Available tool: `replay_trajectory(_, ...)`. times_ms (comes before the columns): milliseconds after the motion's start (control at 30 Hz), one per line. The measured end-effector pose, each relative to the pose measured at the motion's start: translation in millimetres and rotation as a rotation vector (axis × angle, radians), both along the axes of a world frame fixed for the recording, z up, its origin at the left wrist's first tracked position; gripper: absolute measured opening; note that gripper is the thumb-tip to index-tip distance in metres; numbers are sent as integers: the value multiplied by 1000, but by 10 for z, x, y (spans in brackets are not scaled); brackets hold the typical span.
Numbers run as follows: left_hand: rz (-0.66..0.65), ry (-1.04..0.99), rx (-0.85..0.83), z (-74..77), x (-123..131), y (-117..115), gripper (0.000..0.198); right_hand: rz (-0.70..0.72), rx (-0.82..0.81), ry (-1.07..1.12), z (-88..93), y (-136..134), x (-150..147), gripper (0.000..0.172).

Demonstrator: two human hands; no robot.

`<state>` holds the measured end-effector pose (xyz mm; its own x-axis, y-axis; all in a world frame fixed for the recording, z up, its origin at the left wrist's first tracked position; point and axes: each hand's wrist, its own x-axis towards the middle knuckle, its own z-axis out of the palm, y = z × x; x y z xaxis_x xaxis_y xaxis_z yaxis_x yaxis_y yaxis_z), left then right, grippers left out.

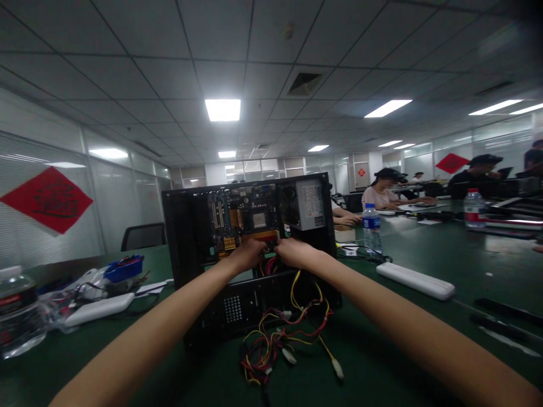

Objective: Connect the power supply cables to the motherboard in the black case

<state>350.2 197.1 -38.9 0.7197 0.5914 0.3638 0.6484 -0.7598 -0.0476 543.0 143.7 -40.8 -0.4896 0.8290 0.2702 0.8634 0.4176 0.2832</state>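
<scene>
A black computer case stands on the green table with its open side facing me. Inside, the motherboard is at the upper middle, and the silver power supply is at the upper right. My left hand reaches in at the board's lower edge, fingers curled together. Close beside it, my right hand is bent inward, fingers also closed. An orange-red strip lies just above the fingers. Whatever they pinch is too small and dark to make out. Red and yellow power cables spill out over the case's front edge.
To the right are a water bottle and a white power strip. A large bottle, a blue container and a white device stand left. Other people sit farther back on the right.
</scene>
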Motion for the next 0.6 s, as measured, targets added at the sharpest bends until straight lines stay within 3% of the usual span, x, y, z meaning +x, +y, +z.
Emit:
replay_trajectory(233, 164, 20, 48, 26, 0, -47, 16, 3, 26, 13, -38, 44, 17, 32)
replay_trajectory(600, 280, 64, 88, -4, -65, -130, 16, 33, 39, 21, -20, 8, 20, 29)
